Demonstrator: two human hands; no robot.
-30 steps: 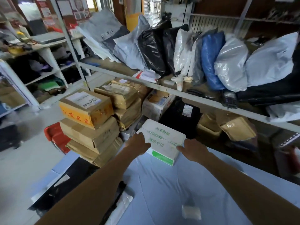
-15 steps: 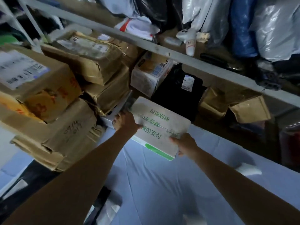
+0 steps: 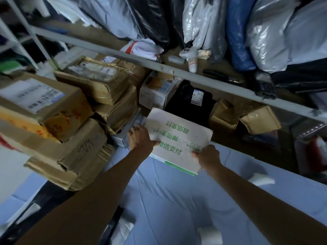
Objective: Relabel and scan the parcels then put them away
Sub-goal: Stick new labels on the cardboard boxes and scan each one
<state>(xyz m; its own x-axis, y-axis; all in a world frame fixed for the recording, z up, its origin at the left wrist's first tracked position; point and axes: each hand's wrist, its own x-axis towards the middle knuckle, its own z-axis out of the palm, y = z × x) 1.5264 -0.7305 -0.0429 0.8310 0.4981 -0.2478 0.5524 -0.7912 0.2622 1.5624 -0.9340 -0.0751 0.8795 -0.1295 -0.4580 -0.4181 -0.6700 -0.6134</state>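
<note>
The left hand [image 3: 141,138] grips the left side of one flat white cardboard box [image 3: 178,135] printed in green. The right hand [image 3: 208,157] clamps its near right corner, thumb on top. The box is tilted at the far edge of the smooth blue cloth surface [image 3: 177,200], below a grey metal shelf [image 3: 159,65]. Left of it stand perhaps five dented brown cartons [image 3: 70,152], and behind it lies one black soft parcel [image 3: 187,103].

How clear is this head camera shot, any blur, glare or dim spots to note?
Head view: dim overall; the white box gripped by the left hand and right hand is sharp enough to show its green print; the stacked cartons smear towards the left edge; the silver bags catch a sheen; wide-angle stretch towards the bottom corners.
</note>
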